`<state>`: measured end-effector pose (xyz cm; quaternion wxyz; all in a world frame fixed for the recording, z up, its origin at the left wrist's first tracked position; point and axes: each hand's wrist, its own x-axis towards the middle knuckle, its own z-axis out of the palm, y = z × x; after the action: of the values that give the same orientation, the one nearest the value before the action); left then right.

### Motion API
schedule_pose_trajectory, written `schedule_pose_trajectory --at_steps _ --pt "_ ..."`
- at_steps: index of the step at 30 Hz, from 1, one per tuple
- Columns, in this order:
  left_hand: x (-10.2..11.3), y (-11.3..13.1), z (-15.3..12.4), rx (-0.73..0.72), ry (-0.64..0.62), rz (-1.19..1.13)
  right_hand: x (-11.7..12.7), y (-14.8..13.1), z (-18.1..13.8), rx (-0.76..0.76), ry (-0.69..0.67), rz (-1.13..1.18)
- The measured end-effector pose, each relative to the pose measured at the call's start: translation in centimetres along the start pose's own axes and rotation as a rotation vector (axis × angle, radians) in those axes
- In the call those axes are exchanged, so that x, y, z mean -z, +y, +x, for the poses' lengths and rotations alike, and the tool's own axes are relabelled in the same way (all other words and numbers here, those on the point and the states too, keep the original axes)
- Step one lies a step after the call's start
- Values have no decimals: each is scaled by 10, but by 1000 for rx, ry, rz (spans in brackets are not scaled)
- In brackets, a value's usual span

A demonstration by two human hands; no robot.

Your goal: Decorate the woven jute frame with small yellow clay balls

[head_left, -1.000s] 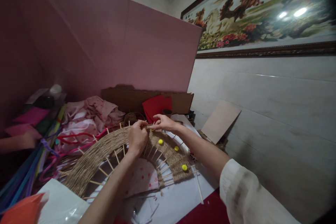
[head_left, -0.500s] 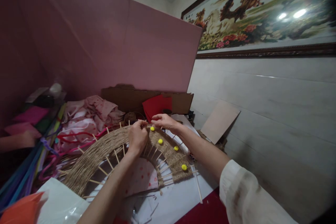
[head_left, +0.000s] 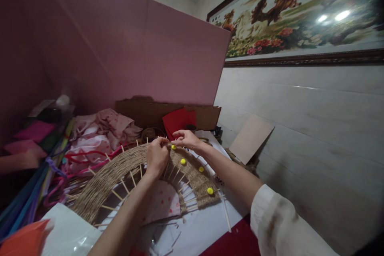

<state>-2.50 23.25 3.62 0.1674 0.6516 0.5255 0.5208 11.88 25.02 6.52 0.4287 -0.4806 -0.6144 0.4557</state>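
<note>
A half-ring of woven twine (head_left: 111, 174) on thin wooden sticks lies across the table in front of me. My left hand (head_left: 157, 157) is closed on its upper edge near the middle, fingers bent over the rim. Just to the right, my right hand (head_left: 187, 140) has thumb and fingers curled toward each other at the same edge; whatever they pinch is too small to make out. Under its fingertips sits a yellow button-like dot (head_left: 173, 147). Several more such dots, like the lowest one (head_left: 210, 191), run down the right side of the weave.
Behind the weave are a red sheet (head_left: 177, 122), a cardboard strip (head_left: 135, 113) and crumpled pink cloth (head_left: 103, 128). Colourful stems (head_left: 28, 196) and an orange packet (head_left: 24, 238) lie left, near another person's blurred arm (head_left: 18, 164). A beige board (head_left: 252, 138) leans on the right wall.
My right hand has shifted very slightly left, its fingertips closer to the topmost yellow dot. My left hand stays in place on the weave.
</note>
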Motion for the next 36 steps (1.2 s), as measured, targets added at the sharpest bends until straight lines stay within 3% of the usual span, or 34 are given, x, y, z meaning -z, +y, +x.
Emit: schedule_pose_trajectory --at_steps 8,16,29,36 --pt "1 2 -1 2 7 12 -1 11 3 37 -47 27" --pt "0 0 0 -1 5 8 11 7 -2 43 -208 35" --pt "1 3 -2 5 5 -55 14 19 6 136 -247 0" --pt "-1 2 -1 3 -31 -141 12 24 8 198 -201 -48"
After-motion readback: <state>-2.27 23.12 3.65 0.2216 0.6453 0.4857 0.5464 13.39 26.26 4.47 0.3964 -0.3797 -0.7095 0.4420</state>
